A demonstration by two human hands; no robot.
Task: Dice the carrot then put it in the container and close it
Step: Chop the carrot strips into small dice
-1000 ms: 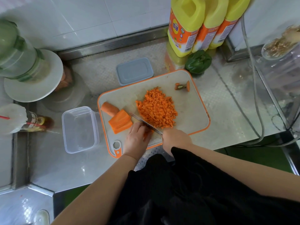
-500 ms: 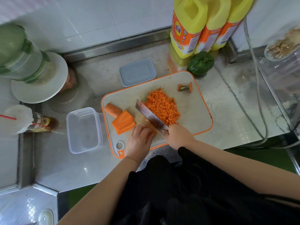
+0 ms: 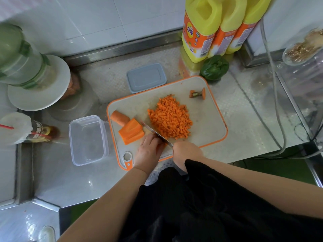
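Carrot strips (image 3: 161, 143) pinned under my curled left hand (image 3: 148, 151), right hand (image 3: 186, 151) gripping the knife (image 3: 154, 133): I'd keep fingertips tucked, cuts even.

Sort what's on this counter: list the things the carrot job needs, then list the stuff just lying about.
In use: knife, diced carrot, uncut carrot pieces, cutting board, clear container, grey lid.

Lying about: green pepper, yellow bottles, carrot top, white plate, sauce bottle.
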